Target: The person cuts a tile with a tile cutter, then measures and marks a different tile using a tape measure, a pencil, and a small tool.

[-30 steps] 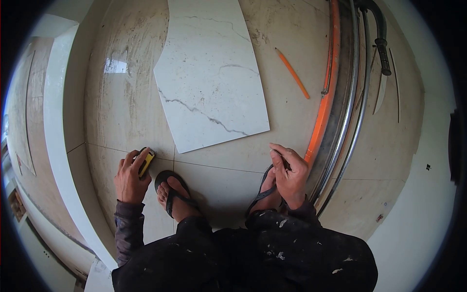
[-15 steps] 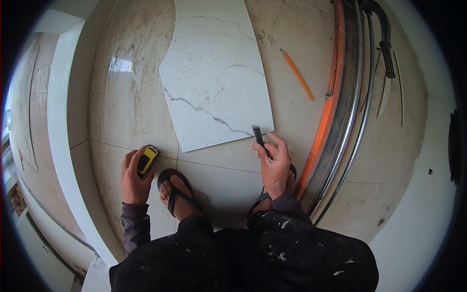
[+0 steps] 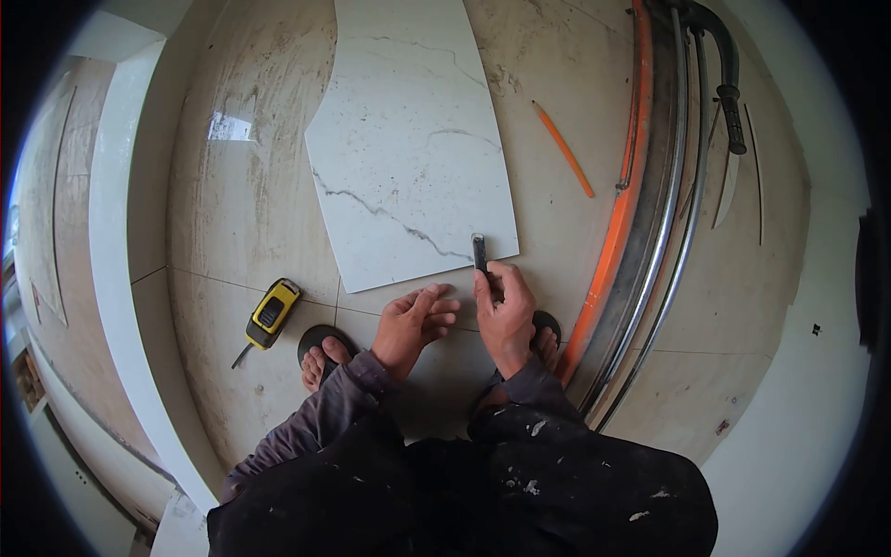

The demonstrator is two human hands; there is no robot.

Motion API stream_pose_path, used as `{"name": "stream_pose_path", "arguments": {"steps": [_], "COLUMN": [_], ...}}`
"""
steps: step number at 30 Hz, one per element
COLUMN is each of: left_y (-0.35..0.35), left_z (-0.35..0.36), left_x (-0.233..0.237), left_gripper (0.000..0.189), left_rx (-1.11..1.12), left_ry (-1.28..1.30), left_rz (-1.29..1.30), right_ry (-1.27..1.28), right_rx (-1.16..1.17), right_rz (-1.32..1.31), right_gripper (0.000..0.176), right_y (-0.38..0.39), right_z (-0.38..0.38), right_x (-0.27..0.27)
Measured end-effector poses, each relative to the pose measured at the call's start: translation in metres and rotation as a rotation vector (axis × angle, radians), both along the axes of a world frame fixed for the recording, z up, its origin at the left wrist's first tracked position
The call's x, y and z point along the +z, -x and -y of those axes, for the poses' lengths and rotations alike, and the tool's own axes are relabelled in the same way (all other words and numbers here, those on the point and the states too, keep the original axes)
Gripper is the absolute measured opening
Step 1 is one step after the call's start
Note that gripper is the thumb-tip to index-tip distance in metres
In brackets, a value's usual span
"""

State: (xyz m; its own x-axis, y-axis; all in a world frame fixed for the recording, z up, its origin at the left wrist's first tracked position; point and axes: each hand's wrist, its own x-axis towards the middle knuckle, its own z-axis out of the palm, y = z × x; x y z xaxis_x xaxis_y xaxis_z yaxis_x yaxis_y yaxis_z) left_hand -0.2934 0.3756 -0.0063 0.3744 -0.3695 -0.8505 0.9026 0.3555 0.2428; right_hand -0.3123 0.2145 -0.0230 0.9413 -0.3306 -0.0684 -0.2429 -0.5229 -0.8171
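Observation:
My right hand (image 3: 506,320) grips a short black tool with a pale, metallic-looking tip (image 3: 479,252); its exact kind I cannot make out. The tool points away from me, over the near right corner of a white marble-patterned tile (image 3: 418,167). Just left of it, my left hand (image 3: 418,320) is held with loosely bent fingers apart and nothing in them, close to the tile's near edge. A yellow and black tape measure (image 3: 272,314) lies on the floor to the left, its strap toward me.
An orange pencil (image 3: 563,150) lies right of the tile. Further right, a long orange-edged tile cutter (image 3: 608,269) with metal rails (image 3: 670,209) and a black handle (image 3: 731,116) runs along the floor. A white ledge (image 3: 130,186) borders the left side. My sandalled feet (image 3: 325,357) stand nearby.
My left hand has let go of the tape measure and moved right, beside my right hand. The tape measure stays on the floor. My right hand has shifted slightly left with the black tool.

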Motion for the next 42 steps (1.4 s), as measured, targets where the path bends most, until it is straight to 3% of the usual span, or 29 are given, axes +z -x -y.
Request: {"name": "stream_pose_path", "arguments": {"steps": [19, 42], "left_y": [-0.014, -0.012], "left_z": [0.029, 0.033], "left_x": [-0.012, -0.014], "left_gripper": [0.036, 0.032], "left_rx": [0.002, 0.095], "left_ry": [-0.364, -0.367], "left_rz": [0.098, 0.129], "right_ry": [0.217, 0.242], "right_rx": [0.189, 0.184], "right_rz": [0.031, 0.020], "right_gripper": [0.009, 0.008], "right_y": [-0.012, -0.012], "right_z": [-0.001, -0.004], "right_x": [0.001, -0.002]}}
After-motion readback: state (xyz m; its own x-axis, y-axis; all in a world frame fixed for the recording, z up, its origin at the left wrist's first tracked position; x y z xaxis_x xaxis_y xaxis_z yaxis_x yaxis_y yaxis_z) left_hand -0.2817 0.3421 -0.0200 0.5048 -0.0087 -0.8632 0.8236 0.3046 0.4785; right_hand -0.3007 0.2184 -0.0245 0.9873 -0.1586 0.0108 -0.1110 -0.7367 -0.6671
